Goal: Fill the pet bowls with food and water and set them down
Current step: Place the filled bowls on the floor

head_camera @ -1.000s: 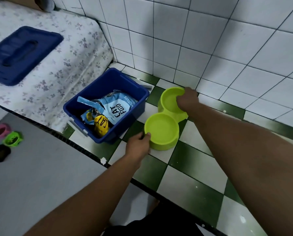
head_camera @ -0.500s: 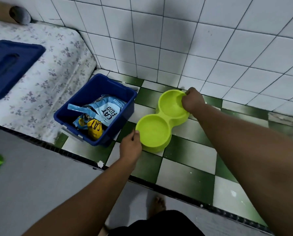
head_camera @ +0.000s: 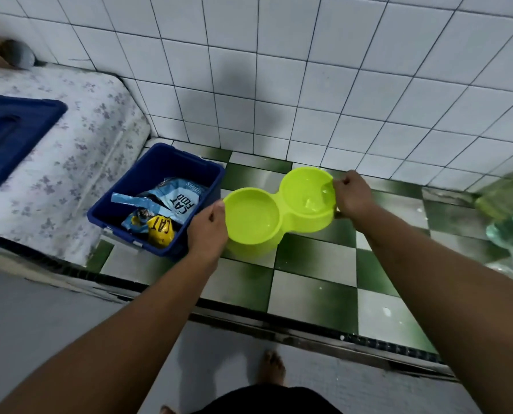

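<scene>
A lime-green double pet bowl (head_camera: pixel 279 210) is held above the green-and-white checkered floor. My left hand (head_camera: pixel 207 225) grips the rim of its near-left cup, which looks empty. My right hand (head_camera: pixel 350 195) grips the rim of the far-right cup, where a little water glints. To the left, a blue bin (head_camera: pixel 156 198) on the floor holds a light-blue cat food bag (head_camera: pixel 177 201) and a yellow cat food pouch (head_camera: pixel 161 233).
A white tiled wall (head_camera: pixel 309 85) stands right behind the bowl. A floral mattress (head_camera: pixel 55 174) with a blue lid (head_camera: pixel 7 135) on it lies left. Crumpled clear plastic (head_camera: pixel 509 216) sits at the right edge. My bare feet (head_camera: pixel 271 366) stand before a metal door track (head_camera: pixel 309 327).
Both hands have lifted the double bowl off the floor and brought it nearer and higher. The view has tilted up the wall.
</scene>
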`<state>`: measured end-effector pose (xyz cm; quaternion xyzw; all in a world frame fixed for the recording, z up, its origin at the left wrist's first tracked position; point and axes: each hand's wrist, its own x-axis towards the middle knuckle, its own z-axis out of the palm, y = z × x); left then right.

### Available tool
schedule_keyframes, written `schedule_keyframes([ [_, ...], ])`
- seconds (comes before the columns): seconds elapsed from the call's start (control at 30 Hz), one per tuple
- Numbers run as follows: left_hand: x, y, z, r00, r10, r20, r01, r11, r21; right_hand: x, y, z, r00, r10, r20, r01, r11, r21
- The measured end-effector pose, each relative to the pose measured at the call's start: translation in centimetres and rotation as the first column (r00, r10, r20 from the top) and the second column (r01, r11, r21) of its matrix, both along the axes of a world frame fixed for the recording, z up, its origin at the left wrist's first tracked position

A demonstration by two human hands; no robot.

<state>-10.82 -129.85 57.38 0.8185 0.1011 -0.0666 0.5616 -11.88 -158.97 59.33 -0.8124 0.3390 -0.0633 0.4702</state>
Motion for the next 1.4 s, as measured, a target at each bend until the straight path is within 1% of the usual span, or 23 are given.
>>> schedule_keyframes([
  [0.1,0.7,0.4,1.0,0.998,-0.017,0.053,0.018,1.000,-0.018,-0.6,0.0,1.0,0.997,-0.006,0.083,0.007,1.000,-0.020],
  [0.2,1.2,1.1,2.0,0.996,0.007,0.084,-0.004,0.999,-0.044,-0.1,0.8,3.0,0.986,-0.010,0.167,0.018,0.999,-0.048],
  [0.3,1.4,2.0,3.2,0.993,0.054,0.106,-0.048,0.997,-0.057,1.0,1.7,4.5,0.969,0.004,0.245,0.005,0.999,-0.036],
  [0.47,2.0,4.6,5.5,0.981,0.176,0.080,-0.165,0.978,-0.126,2.7,3.8,5.4,0.963,0.054,0.264,-0.059,0.998,0.009],
  [0.63,2.3,8.5,6.9,0.950,0.297,0.102,-0.277,0.946,-0.170,3.2,7.7,6.2,0.948,0.135,0.288,-0.144,0.990,0.008],
  [0.7,2.4,9.6,7.2,0.941,0.327,0.089,-0.304,0.930,-0.207,3.1,9.2,7.1,0.943,0.142,0.300,-0.156,0.987,0.022],
  [0.77,1.8,12.0,7.6,0.926,0.367,0.089,-0.341,0.913,-0.223,3.0,11.5,7.6,0.934,0.153,0.322,-0.176,0.983,0.045],
  [0.9,-0.1,17.3,8.8,0.896,0.439,0.059,-0.401,0.861,-0.314,2.8,16.8,8.9,0.914,0.205,0.349,-0.236,0.971,0.048],
  [0.97,-1.3,20.4,9.6,0.878,0.472,0.076,-0.423,0.842,-0.335,2.6,19.9,9.4,0.906,0.224,0.360,-0.259,0.965,0.050],
  [1.17,-5.9,31.6,11.5,0.817,0.570,0.083,-0.507,0.781,-0.366,0.5,31.5,11.0,0.866,0.304,0.398,-0.340,0.940,0.021],
  [1.27,-8.4,37.9,12.2,0.789,0.605,0.110,-0.535,0.764,-0.361,-0.5,37.7,10.8,0.850,0.345,0.398,-0.391,0.919,0.040],
  [1.4,-11.8,46.2,13.0,0.713,0.695,0.090,-0.628,0.691,-0.358,-1.7,46.6,10.6,0.813,0.419,0.405,-0.494,0.863,0.099],
])
